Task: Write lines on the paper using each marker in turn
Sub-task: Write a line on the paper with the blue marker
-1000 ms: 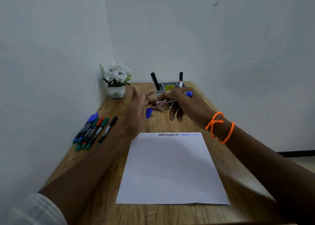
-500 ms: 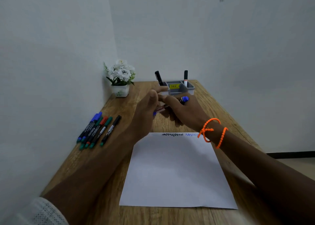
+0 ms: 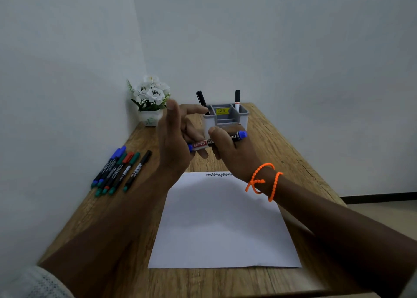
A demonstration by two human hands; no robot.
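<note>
My right hand [image 3: 234,155] grips a blue marker [image 3: 204,143] by its barrel, holding it level above the table, just beyond the far edge of the white paper [image 3: 223,225]. The cap sits on the marker's left end, against the palm of my left hand [image 3: 173,144], whose thumb and fingers are spread apart. A black zigzag line [image 3: 218,174] runs along the paper's top edge; my right wrist hides whatever lies to its right. Several capped markers [image 3: 119,169] in blue, green, red and black lie in a row on the left.
A grey desk organizer [image 3: 225,117] with two black markers standing in it sits at the back of the wooden table [image 3: 282,153]. A white flower pot [image 3: 151,99] fills the back left corner. Walls close in on the left and behind.
My left hand brought the blue cap to the marker's tip and pushed it on. The fingers of that hand have spread. Both hands stayed above the paper's far edge.
</note>
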